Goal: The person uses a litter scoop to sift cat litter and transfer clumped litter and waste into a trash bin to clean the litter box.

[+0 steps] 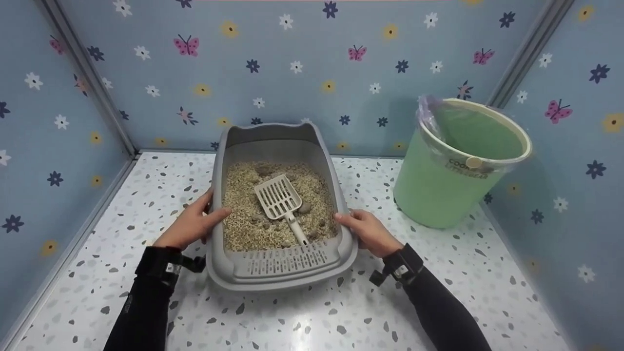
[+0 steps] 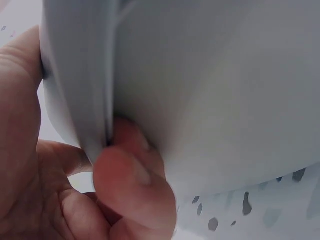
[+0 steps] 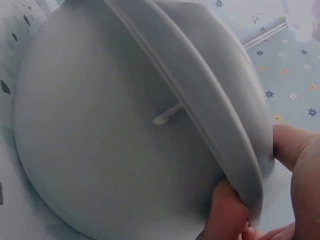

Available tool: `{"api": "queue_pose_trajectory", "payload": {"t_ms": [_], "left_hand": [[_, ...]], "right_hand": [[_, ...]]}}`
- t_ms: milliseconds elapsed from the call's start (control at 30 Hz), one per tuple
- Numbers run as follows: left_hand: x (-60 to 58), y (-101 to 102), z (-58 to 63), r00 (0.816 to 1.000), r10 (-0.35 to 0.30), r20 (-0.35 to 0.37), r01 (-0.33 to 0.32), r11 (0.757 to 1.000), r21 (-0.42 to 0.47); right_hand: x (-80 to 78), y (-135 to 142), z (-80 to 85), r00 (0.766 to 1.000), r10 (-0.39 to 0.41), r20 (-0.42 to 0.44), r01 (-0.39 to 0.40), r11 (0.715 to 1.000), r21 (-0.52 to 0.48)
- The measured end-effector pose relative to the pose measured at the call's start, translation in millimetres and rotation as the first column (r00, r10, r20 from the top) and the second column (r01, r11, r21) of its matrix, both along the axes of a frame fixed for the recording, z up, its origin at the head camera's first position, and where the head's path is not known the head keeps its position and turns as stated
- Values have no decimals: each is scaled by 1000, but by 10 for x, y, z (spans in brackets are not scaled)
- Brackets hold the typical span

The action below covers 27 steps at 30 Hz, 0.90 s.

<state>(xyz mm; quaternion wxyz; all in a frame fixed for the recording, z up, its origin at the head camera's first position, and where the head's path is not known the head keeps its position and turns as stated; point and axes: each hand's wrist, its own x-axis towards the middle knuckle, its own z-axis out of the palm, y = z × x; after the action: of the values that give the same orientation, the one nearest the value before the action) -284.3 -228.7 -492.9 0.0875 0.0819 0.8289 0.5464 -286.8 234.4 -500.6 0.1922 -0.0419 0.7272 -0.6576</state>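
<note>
A grey litter box (image 1: 287, 280) stands in the middle of the head view, its high side toward the back wall. Tan pellet litter (image 1: 243, 229) with darker clumps fills it. On the litter lies a beige slotted litter scoop (image 1: 279, 196), its handle pointing toward the front grate. My left hand (image 1: 191, 222) grips the left rim, thumb over the top; in the left wrist view the curled fingers (image 2: 127, 175) reach under the rim. At the right rim my right hand (image 1: 370, 233) holds on likewise, with a finger (image 3: 229, 207) tucked beneath the rim in the right wrist view.
A green bin (image 1: 434, 190) with a clear liner stands at the right, near the back corner. Blue flowered wall panels (image 1: 312, 73) enclose the back and both sides. The floor surface (image 1: 161, 195) is white with grey speckles.
</note>
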Motion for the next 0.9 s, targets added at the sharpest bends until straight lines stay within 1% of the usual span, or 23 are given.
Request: {"api": "queue_pose_trajectory", "payload": {"t_ms": [167, 400, 533, 667, 767, 900], "left_hand": [[4, 86, 5, 1000, -10, 1, 10, 1000, 12], [38, 156, -2, 999, -34, 7, 34, 999, 18], [59, 191, 5, 999, -48, 2, 48, 999, 21], [92, 232, -1, 998, -64, -7, 64, 998, 28], [127, 261, -12, 998, -65, -11, 65, 997, 30], [172, 281, -27, 998, -68, -17, 69, 997, 29]], "right_hand": [[98, 95, -7, 1000, -6, 10, 6, 1000, 8], [212, 201, -9, 1000, 19, 19, -20, 999, 29], [263, 245, -5, 999, -3, 40, 2, 1000, 24], [316, 295, 0, 999, -5, 53, 4, 1000, 23], [348, 338, 2, 998, 32, 51, -33, 999, 19], [382, 391, 7, 993, 103, 52, -104, 995, 3]]}}
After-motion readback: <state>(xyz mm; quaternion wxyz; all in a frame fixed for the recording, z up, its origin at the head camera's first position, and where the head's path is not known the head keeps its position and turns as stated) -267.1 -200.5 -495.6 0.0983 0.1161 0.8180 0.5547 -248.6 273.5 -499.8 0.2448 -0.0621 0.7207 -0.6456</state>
